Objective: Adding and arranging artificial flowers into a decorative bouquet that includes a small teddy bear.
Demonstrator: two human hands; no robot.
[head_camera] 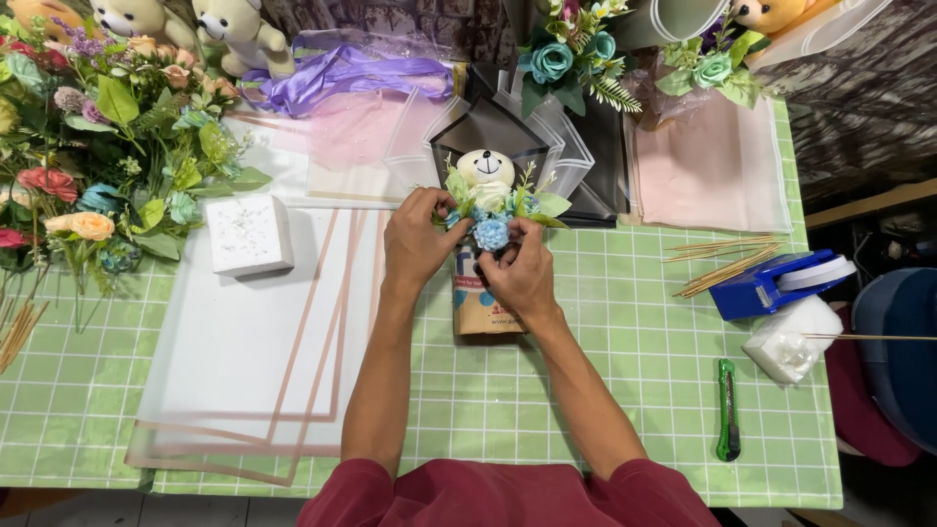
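Head view, green checked tablecloth [605, 371], white wrapping sheets [244, 361], artificial flowers [107, 127]

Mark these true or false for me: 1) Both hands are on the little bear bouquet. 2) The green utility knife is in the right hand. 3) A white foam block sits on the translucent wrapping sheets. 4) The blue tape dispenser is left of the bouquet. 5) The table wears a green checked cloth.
1) True: the left hand and right hand both touch the bear bouquet.
2) False: the green utility knife lies on the table, apart from both hands.
3) True: the white foam block rests on the wrapping sheets.
4) False: the blue tape dispenser lies to the bouquet's right.
5) True: the green checked cloth covers the table.
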